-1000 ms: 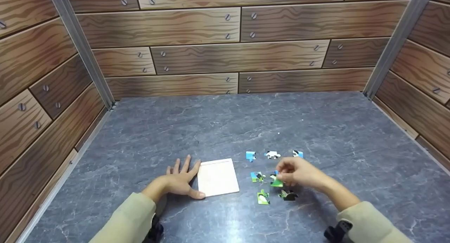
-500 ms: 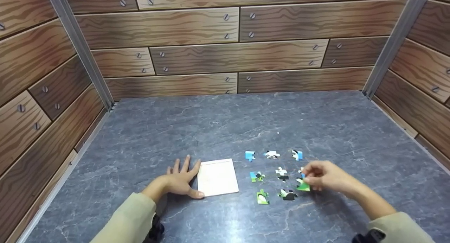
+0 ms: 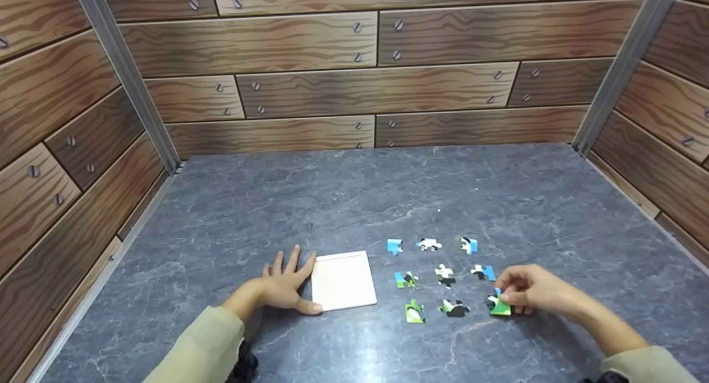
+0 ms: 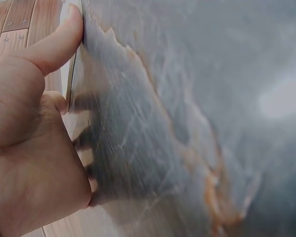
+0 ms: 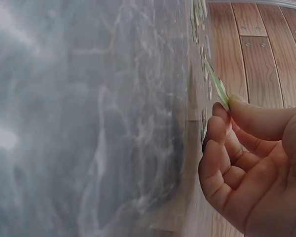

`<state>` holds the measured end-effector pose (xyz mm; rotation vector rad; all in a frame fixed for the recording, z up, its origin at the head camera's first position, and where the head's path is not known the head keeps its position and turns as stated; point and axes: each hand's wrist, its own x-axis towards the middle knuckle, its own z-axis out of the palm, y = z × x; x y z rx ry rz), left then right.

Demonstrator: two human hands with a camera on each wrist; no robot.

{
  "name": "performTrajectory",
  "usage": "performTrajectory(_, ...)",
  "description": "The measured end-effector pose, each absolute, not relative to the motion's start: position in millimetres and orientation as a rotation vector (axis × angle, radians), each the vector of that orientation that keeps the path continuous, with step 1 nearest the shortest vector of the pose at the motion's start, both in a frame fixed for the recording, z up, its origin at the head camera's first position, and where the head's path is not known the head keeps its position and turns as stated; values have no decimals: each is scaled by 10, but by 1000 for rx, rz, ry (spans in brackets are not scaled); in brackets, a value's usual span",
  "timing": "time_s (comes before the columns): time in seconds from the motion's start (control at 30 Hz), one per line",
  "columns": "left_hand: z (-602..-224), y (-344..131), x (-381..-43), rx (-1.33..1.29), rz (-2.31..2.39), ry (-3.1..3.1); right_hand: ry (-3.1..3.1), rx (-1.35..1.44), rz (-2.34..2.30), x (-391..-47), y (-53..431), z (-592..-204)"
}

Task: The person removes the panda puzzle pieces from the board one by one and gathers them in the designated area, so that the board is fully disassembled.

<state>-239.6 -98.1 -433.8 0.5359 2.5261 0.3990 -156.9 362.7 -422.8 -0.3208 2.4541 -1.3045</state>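
My right hand (image 3: pixel 529 291) pinches a green jigsaw puzzle piece (image 3: pixel 501 306) between thumb and fingers, low over the table at the front right of the other pieces. In the right wrist view, this green piece (image 5: pixel 218 86) shows tilted and nearly edge-on at the fingertips. A blue, white and black puzzle piece (image 3: pixel 483 272) lies just behind it. My left hand (image 3: pixel 282 287) rests with fingers spread at the left side of a pale square board (image 3: pixel 344 280), its thumb at the near left corner. The left wrist view shows the thumb (image 4: pixel 61 42) along the board's edge.
Several loose puzzle pieces lie in spaced rows between the board and my right hand, among them a blue corner piece (image 3: pixel 394 246), a white and black piece (image 3: pixel 445 275) and a green piece (image 3: pixel 414 311). Wood-patterned walls (image 3: pixel 310 89) enclose the grey marbled table (image 3: pixel 332 200).
My right hand has moved right and nearer, leaving the white and black centre piece, then the blue, white and black piece on the table. The left hand and board have stayed put.
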Motion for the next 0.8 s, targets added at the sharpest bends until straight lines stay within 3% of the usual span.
performTrajectory(0.8,-4288,-1059,-2396,582,551,2554,2518,-298,-1264,-1540,3684,-4274)
